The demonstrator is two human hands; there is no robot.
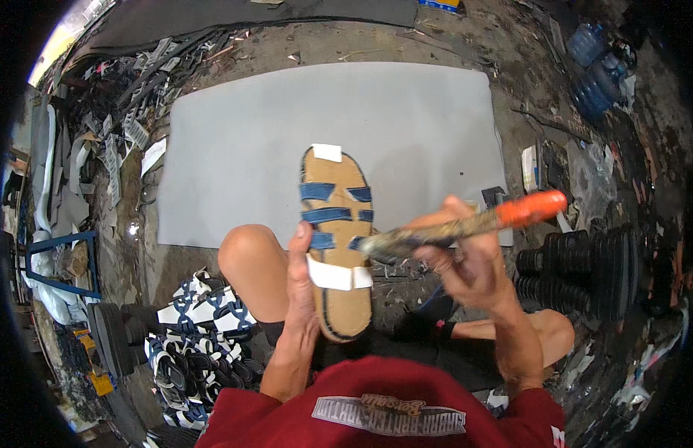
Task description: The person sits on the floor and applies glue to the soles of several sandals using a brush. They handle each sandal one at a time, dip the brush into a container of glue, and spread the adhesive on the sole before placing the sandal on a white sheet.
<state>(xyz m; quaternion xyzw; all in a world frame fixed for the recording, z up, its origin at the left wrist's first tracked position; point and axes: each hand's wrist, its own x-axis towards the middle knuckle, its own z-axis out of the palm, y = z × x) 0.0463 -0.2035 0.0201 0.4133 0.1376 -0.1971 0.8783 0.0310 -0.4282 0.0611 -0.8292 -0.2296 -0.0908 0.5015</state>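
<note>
My left hand [299, 272] is closed on the left edge of a tan sandal insole [345, 302], which stands lengthwise in front of me. Blue strap ends [328, 215] lie over its face from both sides with gaps between them. White strap ends [331, 275] cross its lower part, and a white tab [328, 153] sits at the far tip. In my right hand [466, 257] is a crusted, dark brush [428, 235] with an orange handle end, slightly blurred. Its tip is at a blue strap end on the insole's right edge; contact is hard to tell.
A large grey sheet [249, 149] covers the floor ahead. Blue and white sandal uppers [200, 351] are piled at my left. Stacked black soles [578, 269] stand at the right, with blue water jugs [591, 89] farther off. Scraps [115, 149] litter the far left.
</note>
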